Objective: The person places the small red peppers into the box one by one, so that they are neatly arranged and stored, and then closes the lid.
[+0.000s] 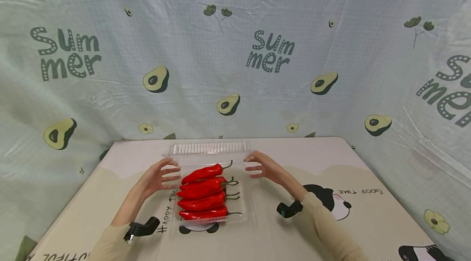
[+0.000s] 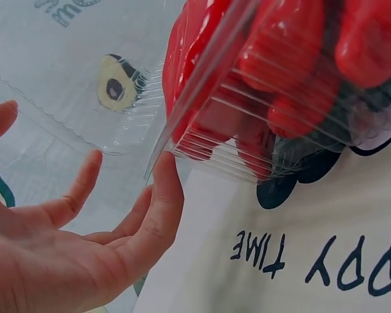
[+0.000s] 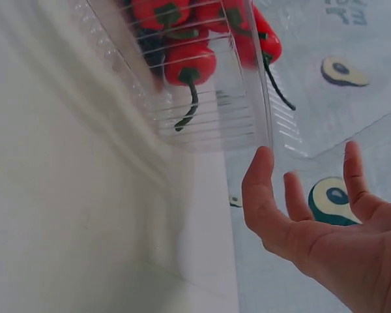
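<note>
A clear plastic clamshell box (image 1: pixel 250 208) stands in the middle of the table, its ribbed lid (image 1: pixel 209 147) tilted back at the far side. Inside lie several red chili peppers (image 1: pixel 204 187) with green stems, stacked in a row across the box. My left hand (image 1: pixel 156 179) is at the box's far left corner, fingers spread; in the left wrist view one fingertip (image 2: pixel 167 166) meets the rim. On the opposite corner is my right hand (image 1: pixel 268 168), fingers loosely bent, a fingertip (image 3: pixel 263 160) at or very near the rim. Neither hand grips anything.
The table (image 1: pixel 294 236) has a pale printed cover with panda drawings and lettering. Behind and beside it hangs a light curtain (image 1: pixel 191 101) with avocado prints. Dark wrist devices sit on the left (image 1: pixel 141 228) and right (image 1: pixel 290 209) sleeves.
</note>
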Motion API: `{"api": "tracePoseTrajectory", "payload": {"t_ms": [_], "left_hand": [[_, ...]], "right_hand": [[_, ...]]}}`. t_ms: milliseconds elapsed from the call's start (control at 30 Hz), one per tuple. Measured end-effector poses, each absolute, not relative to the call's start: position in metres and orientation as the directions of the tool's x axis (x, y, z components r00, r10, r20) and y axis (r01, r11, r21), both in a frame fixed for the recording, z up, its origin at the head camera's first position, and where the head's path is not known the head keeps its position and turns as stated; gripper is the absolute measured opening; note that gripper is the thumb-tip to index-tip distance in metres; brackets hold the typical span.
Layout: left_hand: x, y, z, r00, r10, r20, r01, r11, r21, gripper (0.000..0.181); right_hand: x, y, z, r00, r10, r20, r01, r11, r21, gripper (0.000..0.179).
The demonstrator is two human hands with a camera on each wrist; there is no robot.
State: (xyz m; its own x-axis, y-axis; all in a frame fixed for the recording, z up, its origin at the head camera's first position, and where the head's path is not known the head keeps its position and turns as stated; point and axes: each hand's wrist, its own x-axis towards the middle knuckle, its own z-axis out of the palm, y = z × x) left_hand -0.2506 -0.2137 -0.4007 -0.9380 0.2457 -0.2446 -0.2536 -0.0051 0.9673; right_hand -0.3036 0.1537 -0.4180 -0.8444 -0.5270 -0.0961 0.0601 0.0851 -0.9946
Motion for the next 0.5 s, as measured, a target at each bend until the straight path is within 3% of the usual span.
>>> {"api": "tracePoseTrajectory", "payload": {"t_ms": [133, 367, 500], "left_hand": [[-0.245, -0.216, -0.402, -0.928, 0.296, -0.227, -0.234, 0.015, 0.972, 0.032], [-0.230, -0.214, -0.402, -0.909, 0.326, -0.260, -0.246, 0.085, 0.966, 0.063], [-0.220, -0.211, -0.401, -0.908, 0.315, -0.276, -0.251, 0.120, 0.961, 0.066]], "right_hand": [[-0.295, 0.158, -0.415, -0.835, -0.534, -0.131, 0.088, 0.105, -0.991, 0.044], [-0.275, 0.160, -0.409, -0.816, -0.549, -0.180, 0.123, 0.139, -0.983, 0.065], [-0.263, 0.163, -0.409, -0.811, -0.561, -0.167, 0.118, 0.124, -0.985, 0.068]]}}
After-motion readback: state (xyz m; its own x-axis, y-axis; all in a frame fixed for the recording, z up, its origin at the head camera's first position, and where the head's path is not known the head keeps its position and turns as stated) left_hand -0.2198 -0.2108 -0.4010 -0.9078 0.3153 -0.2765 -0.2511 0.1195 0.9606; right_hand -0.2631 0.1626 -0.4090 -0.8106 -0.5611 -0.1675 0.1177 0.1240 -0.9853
